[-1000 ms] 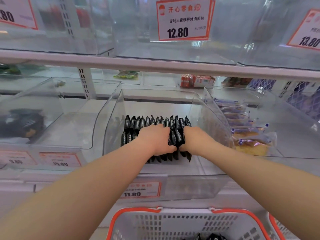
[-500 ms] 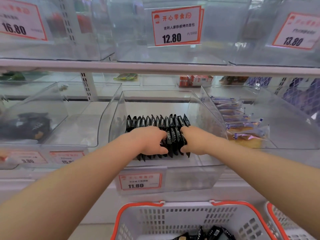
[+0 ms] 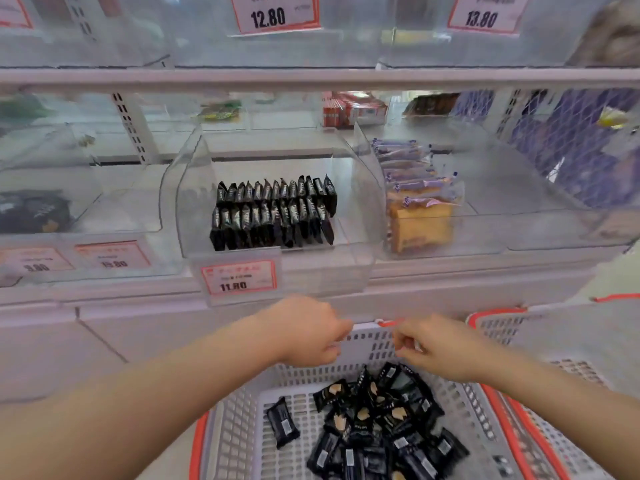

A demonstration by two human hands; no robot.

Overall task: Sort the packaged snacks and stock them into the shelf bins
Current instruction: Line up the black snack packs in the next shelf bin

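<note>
Two upright rows of black snack packets point(image 3: 273, 213) stand in the clear middle shelf bin point(image 3: 363, 209), tagged 11.80. Below the shelf, a white basket with an orange rim point(image 3: 239, 424) holds a loose heap of the same black packets point(image 3: 377, 420). My left hand point(image 3: 308, 330) and my right hand point(image 3: 433, 344) hover over the basket's far rim, out of the bin. Both have their fingers curled with nothing in them.
To the right, a clear bin holds purple-wrapped cakes point(image 3: 415, 199). A bin at the left holds dark packets point(image 3: 31, 211). A second orange-rimmed basket point(image 3: 540, 341) sits at the right. Price tags 12.80 point(image 3: 273, 13) and 13.80 point(image 3: 485, 15) hang on the upper shelf.
Both hands have let go of the rows of packets and pulled back out of the bin, down to the basket. The view has tilted downward.
</note>
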